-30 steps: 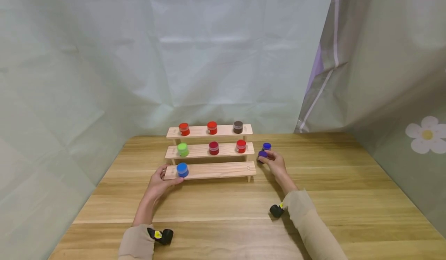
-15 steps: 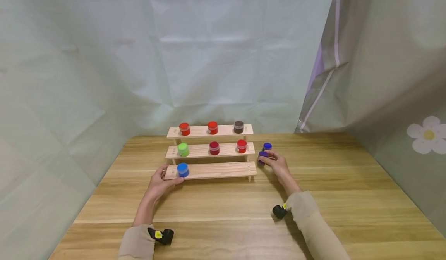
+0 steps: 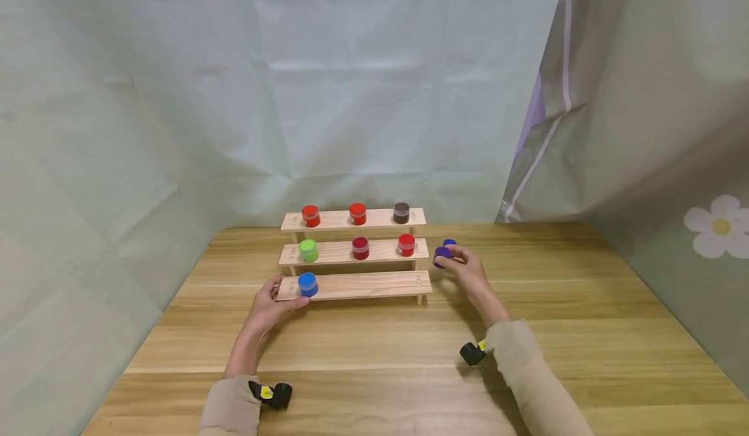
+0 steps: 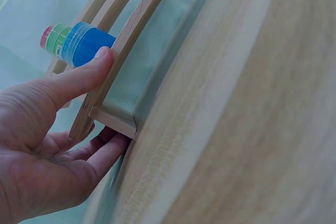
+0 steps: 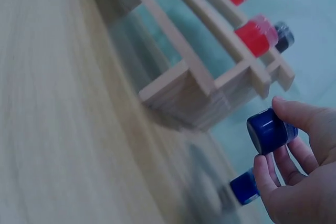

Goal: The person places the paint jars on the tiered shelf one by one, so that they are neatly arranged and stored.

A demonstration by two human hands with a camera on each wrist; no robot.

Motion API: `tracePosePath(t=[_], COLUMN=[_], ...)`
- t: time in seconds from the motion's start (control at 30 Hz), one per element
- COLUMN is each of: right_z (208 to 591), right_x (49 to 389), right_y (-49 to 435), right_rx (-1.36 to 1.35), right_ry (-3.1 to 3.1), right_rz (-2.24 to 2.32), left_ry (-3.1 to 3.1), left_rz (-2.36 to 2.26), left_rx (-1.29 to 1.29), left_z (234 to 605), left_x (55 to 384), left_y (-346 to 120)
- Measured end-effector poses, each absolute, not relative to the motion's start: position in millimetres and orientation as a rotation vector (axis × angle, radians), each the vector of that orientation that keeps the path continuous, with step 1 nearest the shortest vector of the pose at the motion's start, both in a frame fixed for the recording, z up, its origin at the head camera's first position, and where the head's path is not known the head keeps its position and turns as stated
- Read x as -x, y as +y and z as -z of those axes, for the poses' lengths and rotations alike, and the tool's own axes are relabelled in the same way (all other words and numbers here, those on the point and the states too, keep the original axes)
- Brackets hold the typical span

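Observation:
A three-tier wooden display stand point(image 3: 368, 284) stands on the table. My left hand point(image 3: 267, 305) grips the left end of its lowest step, the thumb on the front edge beside a blue paint jar point(image 3: 307, 284), the fingers curled behind and under the board. To the right of the stand, my right hand point(image 3: 469, 273) pinches a dark purple-blue paint jar point(image 5: 269, 130) between thumb and fingers. In the right wrist view this jar is clear of the tabletop. A second blue jar point(image 5: 244, 188) sits on the table behind it, partly hidden by the hand.
On the middle step are a green jar point(image 3: 308, 250), a dark red jar point(image 3: 360, 248) and a red jar point(image 3: 406, 245). The top step bears two red jars point(image 3: 311, 216) and a dark brown one point(image 3: 401, 212). Pale curtains point(image 3: 409, 98) hang behind the wooden table point(image 3: 374, 358).
My right hand has raised the purple-blue jar slightly off the table, and it now covers more of the blue jar behind. My left hand keeps its grip on the stand.

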State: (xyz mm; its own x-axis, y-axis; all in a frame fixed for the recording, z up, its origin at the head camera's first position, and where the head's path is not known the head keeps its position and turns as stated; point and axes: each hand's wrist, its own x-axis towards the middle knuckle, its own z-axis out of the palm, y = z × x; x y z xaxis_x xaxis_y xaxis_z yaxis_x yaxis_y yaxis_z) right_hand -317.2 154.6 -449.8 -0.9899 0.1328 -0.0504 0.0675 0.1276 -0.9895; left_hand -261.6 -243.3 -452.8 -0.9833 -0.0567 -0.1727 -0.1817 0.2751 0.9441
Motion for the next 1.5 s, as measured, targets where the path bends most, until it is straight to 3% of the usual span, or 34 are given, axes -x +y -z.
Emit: tracePosePath(t=[1.5], right_z=[401], right_x=[291], right_y=[128], right_rx=[-0.009], right_ry=[-2.357], right_rz=[-1.986], left_ry=[2.418], left_rz=[-1.824], left_rx=[0.231], left_z=[452], left_x=[261], left_y=[-242])
